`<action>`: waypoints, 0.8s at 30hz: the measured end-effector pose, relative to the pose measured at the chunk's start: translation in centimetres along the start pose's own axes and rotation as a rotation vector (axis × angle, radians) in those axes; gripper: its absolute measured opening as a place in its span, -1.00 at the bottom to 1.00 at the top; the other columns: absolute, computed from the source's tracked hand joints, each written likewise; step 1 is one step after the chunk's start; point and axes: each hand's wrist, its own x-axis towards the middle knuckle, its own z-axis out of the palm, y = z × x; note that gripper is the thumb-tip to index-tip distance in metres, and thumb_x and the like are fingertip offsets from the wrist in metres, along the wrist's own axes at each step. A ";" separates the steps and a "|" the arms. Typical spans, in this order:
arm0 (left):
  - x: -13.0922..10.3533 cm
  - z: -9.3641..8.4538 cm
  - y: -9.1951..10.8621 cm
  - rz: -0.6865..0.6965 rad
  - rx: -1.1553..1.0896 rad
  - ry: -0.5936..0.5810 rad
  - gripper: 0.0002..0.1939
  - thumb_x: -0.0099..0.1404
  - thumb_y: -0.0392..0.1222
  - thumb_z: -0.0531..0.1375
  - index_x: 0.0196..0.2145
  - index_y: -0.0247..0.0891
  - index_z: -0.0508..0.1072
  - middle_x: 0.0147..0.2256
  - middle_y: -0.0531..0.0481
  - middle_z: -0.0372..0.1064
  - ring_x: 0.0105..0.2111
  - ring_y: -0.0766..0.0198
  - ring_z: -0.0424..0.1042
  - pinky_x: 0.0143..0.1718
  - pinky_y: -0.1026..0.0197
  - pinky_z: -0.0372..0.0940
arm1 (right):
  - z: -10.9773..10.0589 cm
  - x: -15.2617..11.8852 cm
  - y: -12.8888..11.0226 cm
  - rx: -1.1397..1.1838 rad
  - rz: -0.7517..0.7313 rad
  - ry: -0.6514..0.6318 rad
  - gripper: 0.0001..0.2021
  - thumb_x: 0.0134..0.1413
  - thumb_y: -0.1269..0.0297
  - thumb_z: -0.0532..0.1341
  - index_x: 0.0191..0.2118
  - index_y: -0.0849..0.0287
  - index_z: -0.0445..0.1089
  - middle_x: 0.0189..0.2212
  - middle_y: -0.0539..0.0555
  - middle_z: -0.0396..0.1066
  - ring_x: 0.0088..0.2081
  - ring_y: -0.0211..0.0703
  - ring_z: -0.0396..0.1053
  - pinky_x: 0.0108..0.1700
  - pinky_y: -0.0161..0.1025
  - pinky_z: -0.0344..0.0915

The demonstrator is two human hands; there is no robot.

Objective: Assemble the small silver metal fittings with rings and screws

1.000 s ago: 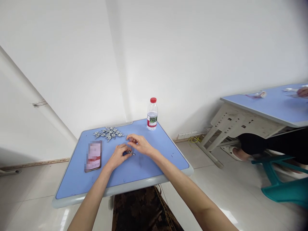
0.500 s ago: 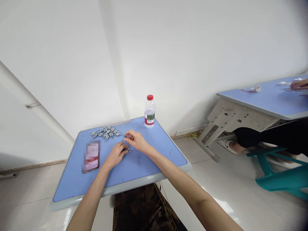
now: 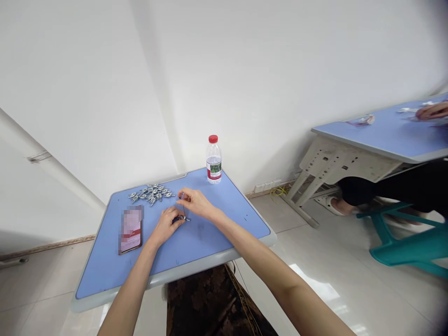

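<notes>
On the near blue desk [image 3: 206,242], a clear bottle [image 3: 214,168] with a red cap stands upright at one o'clock, and a phone [image 3: 132,228] lies face-up at nine, part of its screen blurred out. Taking that desk as the dial's centre, I see a white wall [image 3: 217,70] at twelve and a pale pipe [image 3: 63,172] slanting down at ten. At two, a yellow cable [image 3: 279,191] lies near a second blue desk [image 3: 392,140]; at three there's a teal stool [image 3: 409,245].

Blue table [image 3: 196,247] with small metal parts [image 3: 153,192], phone [image 3: 131,232], red-capped bottle [image 3: 214,170].
</notes>
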 end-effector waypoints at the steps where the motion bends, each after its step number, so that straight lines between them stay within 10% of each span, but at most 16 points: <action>1: 0.0 0.0 0.1 -0.002 0.000 0.002 -0.87 0.26 -0.17 0.16 -0.25 -0.22 0.45 -0.22 -0.07 0.41 -0.14 0.13 0.33 -0.01 0.03 0.14 | -0.1 -0.1 0.0 0.007 -0.010 -0.012 -0.87 0.05 0.34 0.21 -0.24 0.20 0.40 -0.59 -0.14 0.20 -0.54 -0.37 0.11 -0.43 -0.39 0.10; 24: 0.1 0.1 0.6 -0.027 -0.036 0.058 -0.89 0.20 -0.23 0.22 -0.27 -0.22 0.42 -0.25 -0.03 0.42 -0.22 0.17 0.36 -0.09 0.11 0.17 | -0.5 -0.6 0.2 -0.126 -0.213 -0.114 -0.67 0.18 0.37 0.10 0.06 0.18 0.33 -0.23 0.09 0.45 -0.30 -0.23 0.35 -0.22 -0.29 0.29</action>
